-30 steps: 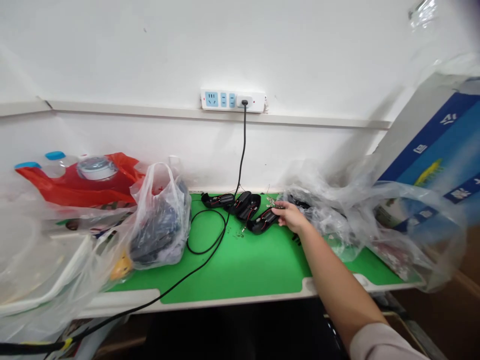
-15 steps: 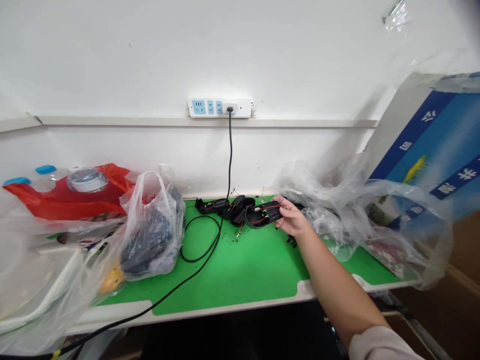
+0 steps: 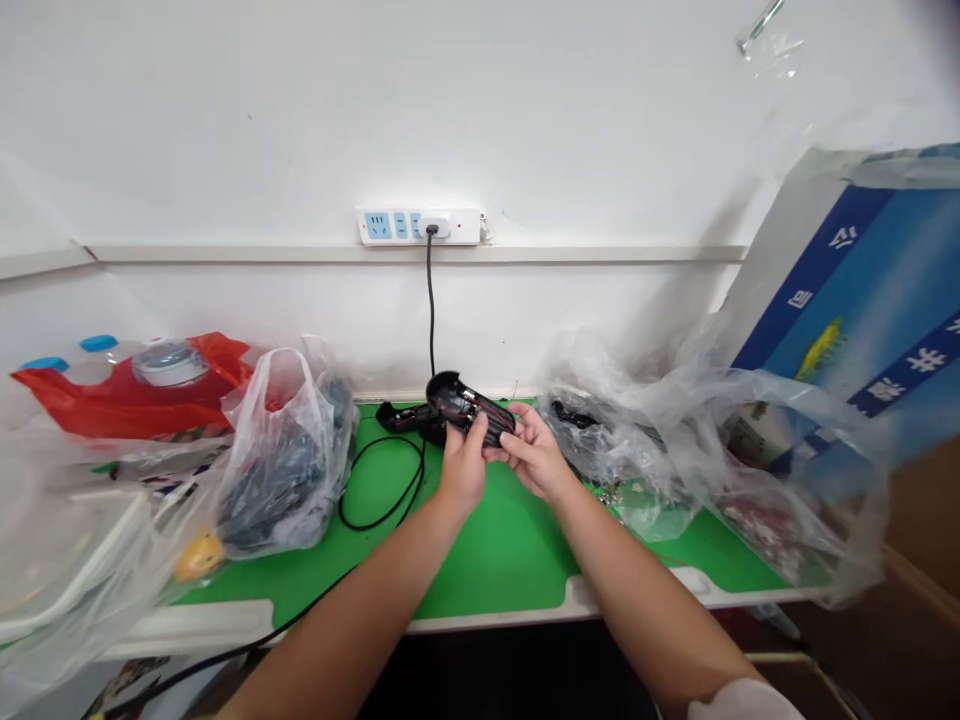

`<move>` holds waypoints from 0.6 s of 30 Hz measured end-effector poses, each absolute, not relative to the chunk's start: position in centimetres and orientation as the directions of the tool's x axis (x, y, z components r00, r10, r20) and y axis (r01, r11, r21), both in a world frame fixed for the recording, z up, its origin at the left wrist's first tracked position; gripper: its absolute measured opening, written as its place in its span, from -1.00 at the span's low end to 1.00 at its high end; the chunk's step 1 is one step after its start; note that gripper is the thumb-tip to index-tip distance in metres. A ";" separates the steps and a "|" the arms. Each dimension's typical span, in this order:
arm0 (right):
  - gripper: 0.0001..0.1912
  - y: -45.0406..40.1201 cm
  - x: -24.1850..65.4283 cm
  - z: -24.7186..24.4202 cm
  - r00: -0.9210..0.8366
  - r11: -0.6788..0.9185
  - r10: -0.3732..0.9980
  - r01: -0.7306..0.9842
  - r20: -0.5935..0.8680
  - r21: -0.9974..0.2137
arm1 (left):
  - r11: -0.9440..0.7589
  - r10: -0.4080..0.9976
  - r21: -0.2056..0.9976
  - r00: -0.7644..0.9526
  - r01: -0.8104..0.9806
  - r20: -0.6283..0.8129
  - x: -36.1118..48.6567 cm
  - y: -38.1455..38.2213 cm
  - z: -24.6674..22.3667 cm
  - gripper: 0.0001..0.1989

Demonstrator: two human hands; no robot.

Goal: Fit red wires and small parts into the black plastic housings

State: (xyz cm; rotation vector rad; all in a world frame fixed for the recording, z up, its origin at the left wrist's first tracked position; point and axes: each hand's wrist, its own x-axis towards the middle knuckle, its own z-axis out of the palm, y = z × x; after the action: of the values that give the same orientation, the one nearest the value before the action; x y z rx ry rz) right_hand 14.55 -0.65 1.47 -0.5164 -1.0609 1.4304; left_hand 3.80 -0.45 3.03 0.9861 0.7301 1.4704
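The left hand (image 3: 463,465) and the right hand (image 3: 534,452) are both curling partly closed, holding a black plastic shell (image 3: 469,408) with red wires inside it up off the green mat (image 3: 495,570), close to the back edge of the desk (image 3: 195,625). A second black shell (image 3: 397,417) is lying just behind the left hand, a black cable (image 3: 379,505) is looping beside it, a white plastic bag (image 3: 289,460) is sitting further left, and crumpled clear plastic (image 3: 622,430) is bunching to the right.

Carton (image 3: 847,300) cut off, shell wiring (image 3: 471,408) too small
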 end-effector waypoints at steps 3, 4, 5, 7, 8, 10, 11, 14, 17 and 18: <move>-0.43 -0.3 15.2 1.3 -0.177 0.189 0.935 -0.482 0.306 -0.856 | -0.189 0.979 0.797 -0.046 -0.574 0.199 4.3 1.2 3.7 -0.50; -0.43 -0.2 15.4 1.2 -0.197 0.199 0.927 -0.461 0.318 -0.865 | -0.171 0.981 0.782 -0.030 -0.599 0.192 4.1 1.4 3.8 -0.52; -0.44 -0.1 15.7 1.1 -0.228 0.206 0.917 -0.433 0.327 -0.878 | -0.142 0.984 0.772 -0.007 -0.619 0.176 3.8 1.5 3.7 -0.55; -0.51 0.0 16.0 0.9 -0.285 0.233 0.896 -0.351 0.340 -0.907 | -0.074 0.991 0.765 0.038 -0.640 0.128 2.9 1.6 3.5 -0.61; -0.56 0.0 16.1 0.8 -0.299 0.254 0.890 -0.302 0.344 -0.919 | -0.040 0.993 0.766 0.057 -0.641 0.100 2.5 1.8 3.4 -0.63; -0.63 0.0 16.2 0.6 -0.287 0.288 0.893 -0.227 0.346 -0.930 | 0.028 0.994 0.773 0.100 -0.634 0.046 1.7 2.0 3.2 -0.68; -0.63 0.0 16.3 0.5 -0.266 0.293 0.900 -0.215 0.344 -0.932 | 0.058 0.992 0.773 0.122 -0.632 0.024 1.4 2.1 3.1 -0.69; -0.61 0.4 16.3 0.4 -0.179 0.265 0.934 -0.238 0.310 -0.935 | 0.134 0.980 0.756 0.197 -0.640 -0.008 1.0 2.2 3.2 -0.71; -0.59 1.1 16.9 0.5 -0.056 0.239 0.965 -0.213 0.256 -0.947 | 0.191 0.965 0.742 0.263 -0.643 -0.021 1.0 2.0 3.3 -0.71; -0.57 1.4 17.3 0.5 -0.006 0.227 0.973 -0.191 0.232 -0.955 | 0.209 0.959 0.739 0.283 -0.641 -0.025 1.0 1.9 3.3 -0.71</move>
State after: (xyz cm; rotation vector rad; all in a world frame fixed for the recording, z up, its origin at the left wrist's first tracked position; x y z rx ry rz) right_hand 17.27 1.40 0.51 -0.8876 -1.1904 1.1411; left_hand 1.04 1.95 3.27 0.6957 0.5514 1.1943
